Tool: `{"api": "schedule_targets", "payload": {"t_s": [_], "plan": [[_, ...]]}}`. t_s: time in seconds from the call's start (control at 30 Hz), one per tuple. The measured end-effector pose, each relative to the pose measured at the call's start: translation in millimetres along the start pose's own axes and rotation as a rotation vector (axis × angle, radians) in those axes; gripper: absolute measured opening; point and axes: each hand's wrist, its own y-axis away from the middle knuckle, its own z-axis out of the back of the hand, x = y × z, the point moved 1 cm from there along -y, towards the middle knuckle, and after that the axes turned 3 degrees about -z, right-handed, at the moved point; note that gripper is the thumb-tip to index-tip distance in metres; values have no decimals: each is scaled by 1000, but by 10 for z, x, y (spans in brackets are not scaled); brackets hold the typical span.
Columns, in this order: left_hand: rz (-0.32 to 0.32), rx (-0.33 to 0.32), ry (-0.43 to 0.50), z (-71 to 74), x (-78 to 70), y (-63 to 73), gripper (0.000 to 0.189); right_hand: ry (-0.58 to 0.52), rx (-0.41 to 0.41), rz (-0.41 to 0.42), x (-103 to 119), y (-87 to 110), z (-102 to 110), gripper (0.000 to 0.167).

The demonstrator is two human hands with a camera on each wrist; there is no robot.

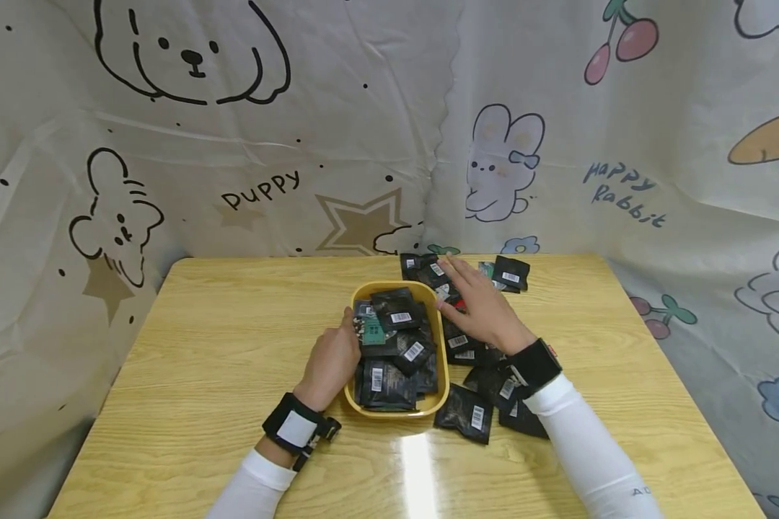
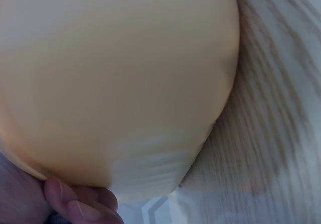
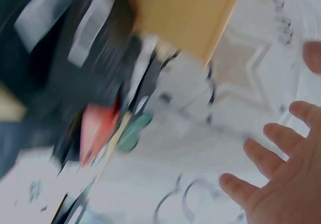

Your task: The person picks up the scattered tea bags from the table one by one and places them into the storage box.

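Note:
A yellow plastic basket full of small black packets stands near the middle of the table. My left hand grips its left rim; in the left wrist view curled fingers are at the edge of the pale wall. One packet with a green label lies among the black ones. My right hand, fingers straight and spread, is over loose packets beyond the basket's right side. In the right wrist view its fingers hold nothing.
Loose black packets lie to the right of the basket, with more behind it at the table's back edge, including one black packet at the far right. A patterned cloth hangs behind the wooden table.

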Motion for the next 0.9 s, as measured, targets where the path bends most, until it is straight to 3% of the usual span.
{"api": "schedule_targets", "payload": {"t_s": [0.13,0.27,0.6,0.77,0.9], "plan": [[10,0,-1,17,18,-2,48,32,106,-52,-240,53,-35,90],[15,5,1,31,33,-2,48,38,220,-54,-341,75,-152,98],[13,5,11,-4,19,39,48,31,338,-7,-358,-305,-403,96],[9,15,28,-13,-8,46,48,44,428,-68,-378,-315,-517,74],[5,-3,14,25,6,25,48,40,356,-56,-360,-314,-555,51]]}}
